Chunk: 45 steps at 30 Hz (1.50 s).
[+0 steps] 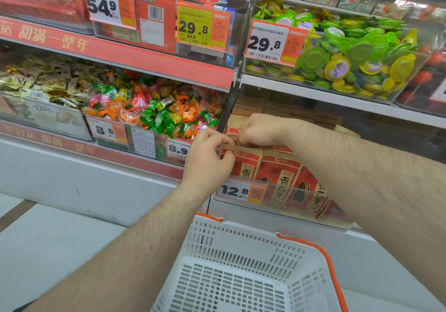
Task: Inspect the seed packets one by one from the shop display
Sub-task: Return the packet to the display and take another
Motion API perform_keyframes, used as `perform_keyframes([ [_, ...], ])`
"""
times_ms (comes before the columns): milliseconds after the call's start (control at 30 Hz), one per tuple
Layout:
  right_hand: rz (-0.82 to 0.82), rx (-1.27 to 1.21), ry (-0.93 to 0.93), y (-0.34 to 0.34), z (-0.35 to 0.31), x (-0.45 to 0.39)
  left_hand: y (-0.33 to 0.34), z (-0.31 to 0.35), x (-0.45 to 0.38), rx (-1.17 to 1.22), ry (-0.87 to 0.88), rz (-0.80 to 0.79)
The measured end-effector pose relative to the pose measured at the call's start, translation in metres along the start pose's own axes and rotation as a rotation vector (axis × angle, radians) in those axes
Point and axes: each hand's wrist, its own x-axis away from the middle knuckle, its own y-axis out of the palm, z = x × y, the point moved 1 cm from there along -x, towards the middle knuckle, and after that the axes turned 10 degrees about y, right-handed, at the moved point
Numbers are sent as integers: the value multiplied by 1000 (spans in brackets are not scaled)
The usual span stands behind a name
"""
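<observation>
Red and tan seed packets [280, 174] stand upright in rows in a clear bin [284, 209] on the lower shelf, right of centre. My left hand [208, 157] pinches the tan top edge of the front left packet [242, 164] between thumb and fingers. My right hand [259, 129] is curled over the tops of the packets just behind it, its fingertips tucked among them and hidden. More packets fill the bin toward the back under the shelf above.
A white plastic basket [241, 263] with orange handles sits below my arms. To the left, a bin of colourful wrapped candies [154, 111]. Above right, a clear bin of green and yellow jelly cups [350, 55]. A 12.8 price tag [239, 191] hangs on the seed bin.
</observation>
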Motion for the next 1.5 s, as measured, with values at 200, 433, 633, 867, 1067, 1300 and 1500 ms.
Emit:
perform_keyframes([
  [200, 236, 9, -6, -2, 4, 4, 0, 2, 1, 25, -15, -4],
  [433, 505, -339, -30, -19, 19, 11, -3, 2, 1, 88, -84, 0],
  [633, 745, -569, 27, -21, 34, 26, -3, 5, 3, 146, -125, 6],
  [867, 844, -1231, 175, -19, 44, 44, -4, 2, 5, 204, -111, 25],
  [1067, 469, -1489, 71, 3, 36, 74, -29, 2, 4, 622, -310, 308],
  [1300, 194, -1163, -95, 26, 39, 113, -46, 13, 16, 918, -459, 99],
  [1500, 147, -481, -142, 54, 47, 135, -32, 43, 40, 702, -279, -298],
])
